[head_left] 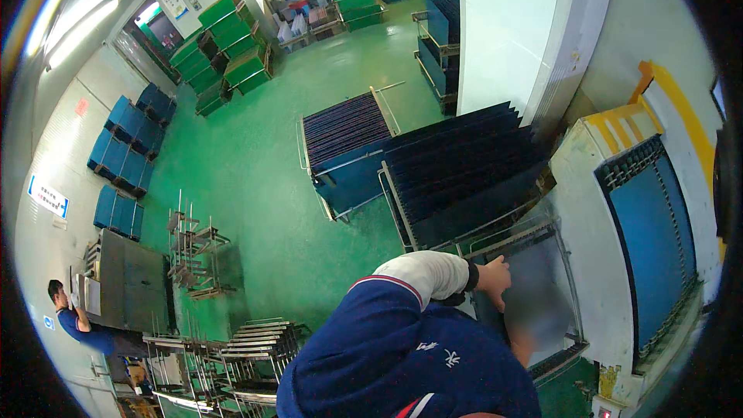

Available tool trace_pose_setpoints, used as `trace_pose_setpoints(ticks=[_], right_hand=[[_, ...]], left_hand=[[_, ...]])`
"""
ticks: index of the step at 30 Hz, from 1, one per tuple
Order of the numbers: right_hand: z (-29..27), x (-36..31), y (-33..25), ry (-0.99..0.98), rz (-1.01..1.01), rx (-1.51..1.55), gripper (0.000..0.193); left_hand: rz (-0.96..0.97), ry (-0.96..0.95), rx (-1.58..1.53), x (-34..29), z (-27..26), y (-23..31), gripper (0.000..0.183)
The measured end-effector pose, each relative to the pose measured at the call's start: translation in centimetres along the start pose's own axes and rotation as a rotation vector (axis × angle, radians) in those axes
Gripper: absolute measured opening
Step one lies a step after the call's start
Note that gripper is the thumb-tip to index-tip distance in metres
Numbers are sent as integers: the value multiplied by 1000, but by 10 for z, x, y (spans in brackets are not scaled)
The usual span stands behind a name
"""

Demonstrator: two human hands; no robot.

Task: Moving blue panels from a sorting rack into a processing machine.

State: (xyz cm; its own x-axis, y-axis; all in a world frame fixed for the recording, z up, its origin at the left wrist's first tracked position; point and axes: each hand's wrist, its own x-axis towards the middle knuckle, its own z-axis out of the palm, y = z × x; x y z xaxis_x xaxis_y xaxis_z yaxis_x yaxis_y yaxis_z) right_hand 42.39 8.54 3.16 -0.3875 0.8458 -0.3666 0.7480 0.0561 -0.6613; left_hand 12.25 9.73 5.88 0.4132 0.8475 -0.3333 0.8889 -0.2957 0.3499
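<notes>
My left hand [494,277], past a navy and white sleeve with a dark cuff, reaches over the left side of a metal-framed rack [569,279]. Its fingers are slightly bent and apart, beside a smooth grey surface [534,255] within the frame. I cannot make out anything held in them. Below it, a bare forearm, seemingly my right [522,344], runs up into a blurred patch over the grey surface. That patch hides the right hand's fingers. Just beyond the frame stands a rack of upright dark blue panels [464,170].
A white machine [604,186] with a blue panel and chains stands at right. Another panel rack [348,155] is ahead. Empty metal racks [259,352] stand lower left, near a co-worker [77,321]. Green crates [224,39] and blue crates [124,155] are stacked farther off.
</notes>
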Motion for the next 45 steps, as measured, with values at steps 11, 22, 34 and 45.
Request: trace_pose_setpoints(ticks=[11, 22, 34, 45], right_hand=[[23, 9, 50, 161, -80, 57, 31], [7, -4, -16, 120, 128, 300, 30], [2, 2, -26, 134, 159, 110, 43], [-3, -12, -44, 244, 29, -80, 43]], left_hand=[[-65, 25, 201, -14, -37, 17, 91], [-142, 140, -16, -19, -10, 15, 91], [-113, 342, -63, -23, 3, 13, 86], [-61, 331, 10, -22, 2, 16, 84]])
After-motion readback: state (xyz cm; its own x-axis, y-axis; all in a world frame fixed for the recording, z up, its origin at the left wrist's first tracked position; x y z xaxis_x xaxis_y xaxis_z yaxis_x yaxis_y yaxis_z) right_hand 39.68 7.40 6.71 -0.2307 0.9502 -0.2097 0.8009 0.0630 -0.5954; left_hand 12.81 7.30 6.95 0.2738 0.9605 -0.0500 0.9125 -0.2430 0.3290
